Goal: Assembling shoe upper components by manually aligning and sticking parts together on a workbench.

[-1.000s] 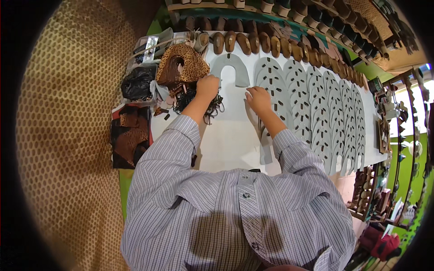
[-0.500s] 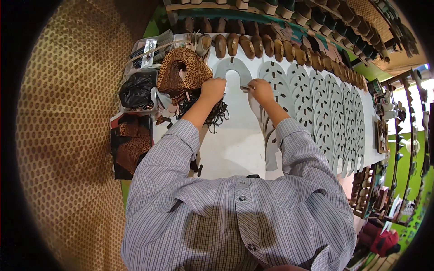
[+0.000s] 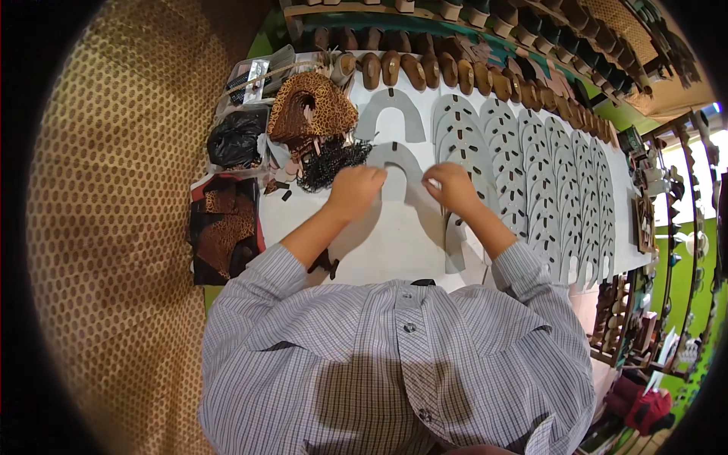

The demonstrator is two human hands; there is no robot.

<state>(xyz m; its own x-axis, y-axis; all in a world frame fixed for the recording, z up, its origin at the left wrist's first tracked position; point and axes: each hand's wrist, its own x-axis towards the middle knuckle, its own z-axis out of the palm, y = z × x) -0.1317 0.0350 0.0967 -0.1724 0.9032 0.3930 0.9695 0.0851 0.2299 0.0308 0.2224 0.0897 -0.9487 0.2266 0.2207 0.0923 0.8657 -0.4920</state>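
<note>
Both hands rest on one grey U-shaped cut piece (image 3: 396, 157) lying on the white table (image 3: 379, 243). My left hand (image 3: 355, 191) presses its left leg, and my right hand (image 3: 449, 186) pinches its right leg. A second grey U-shaped piece (image 3: 390, 112) lies just beyond it. To the right runs a row of grey perforated sole-shaped pieces (image 3: 531, 182), overlapping one another. A tangle of black straps (image 3: 330, 161) lies by my left hand.
A leopard-print pile (image 3: 307, 112) and a black bag (image 3: 236, 136) sit at the table's left end, with patterned scraps (image 3: 224, 231) below. Brown shoe lasts (image 3: 425, 70) line the far edge. Shelves of shoes stand at the right (image 3: 644, 394).
Both hands have pulled the grey U-shaped piece toward me from the far side of the table, and another U-shaped piece now shows beyond it.
</note>
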